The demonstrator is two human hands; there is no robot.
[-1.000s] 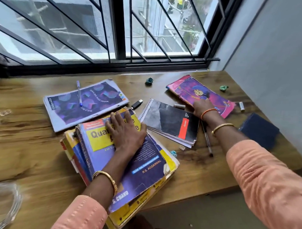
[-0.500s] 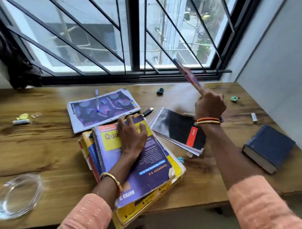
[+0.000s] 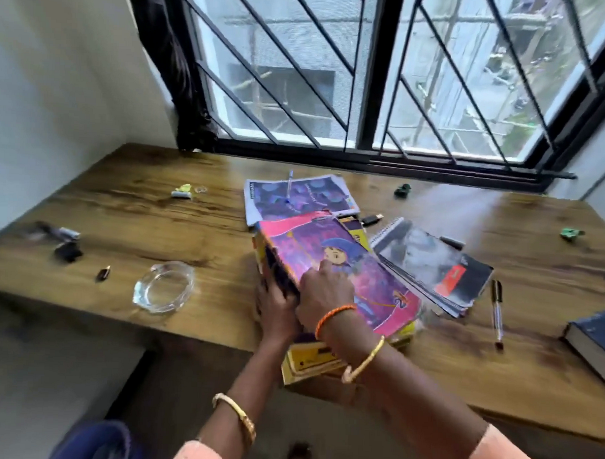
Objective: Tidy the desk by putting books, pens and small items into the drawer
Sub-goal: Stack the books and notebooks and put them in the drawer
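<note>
The pink picture book (image 3: 340, 272) is lying on top of the book stack (image 3: 327, 354) at the near edge of the surface (image 3: 130, 220), and both hands are working it. The right hand (image 3: 324, 295) is pressing down on the cover with its fingers loosely bent and one finger stretched toward the cartoon figure. The left hand (image 3: 274, 307) is gripping the stack's left side, fingers curled round the spines.

By my reading the task is sitting at an early stage: books are being gathered, and nothing is showing as stowed, since no drawer is visible at all.

Plenty is waiting. Just beyond the stack, the purple booklet (image 3: 298, 198) is lying flat with a blue pen (image 3: 289, 187) across it. To the right, the spiral notebook (image 3: 433, 268) is resting close to the stack, with a black marker (image 3: 496, 311) lying beside it and the dark blue hardback (image 3: 595, 335) sitting near the right edge. Small green bits (image 3: 402, 191) are scattered toward the far side, and a USB stick (image 3: 371, 219) is lying between the stack and the notebook. Over on the left, a glass ashtray (image 3: 164, 286) is sitting near the front edge, with small dark items (image 3: 67, 252) farther left, too blurred to name.
</note>
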